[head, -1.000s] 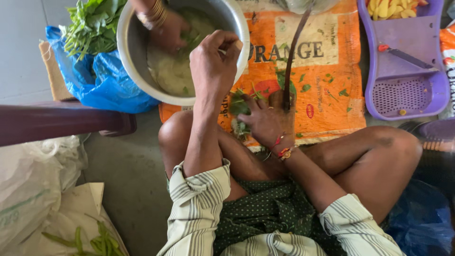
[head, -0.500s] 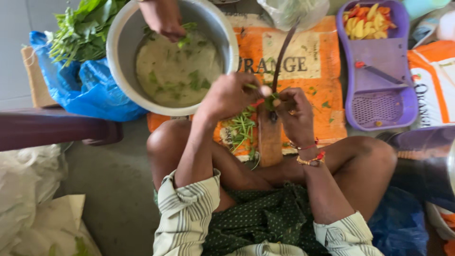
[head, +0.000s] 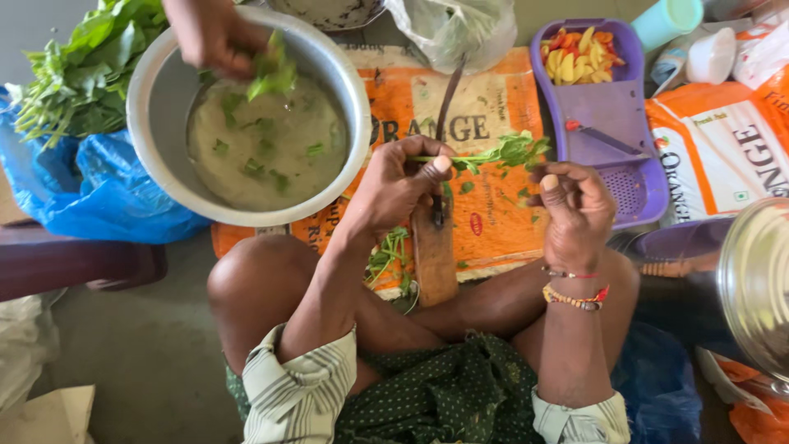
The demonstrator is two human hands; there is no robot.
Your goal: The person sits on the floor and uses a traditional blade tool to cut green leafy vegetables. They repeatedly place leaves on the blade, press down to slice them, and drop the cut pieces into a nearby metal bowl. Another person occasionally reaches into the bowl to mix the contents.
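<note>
The left hand (head: 399, 185) is pinching a leafy green sprig (head: 493, 154) by its stem while the right hand (head: 578, 212) is hanging loosely curled and empty beside it, apparently mid-way through stripping leaves, so the right fingers would need to close on the leafy end.

Shiny metal bowl (head: 148, 82), glossy purple plastic tray (head: 612, 123), matt wooden board (head: 434, 259)

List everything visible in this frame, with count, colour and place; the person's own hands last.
metal bowl: one, silver, upper left, holds cloudy water with leaf bits
loose greens: one heap, green, far left on a blue bag
leafy sprig: one, green, centre
upright blade on wooden board: one, centre
printed sack: orange, under the work
purple tray: one, upper right, cut yellow and red pieces at its far end
other person's hand: one, over the bowl, holding leaves
left hand: holds the sprig's stem
right hand: open, beside the sprig
</note>
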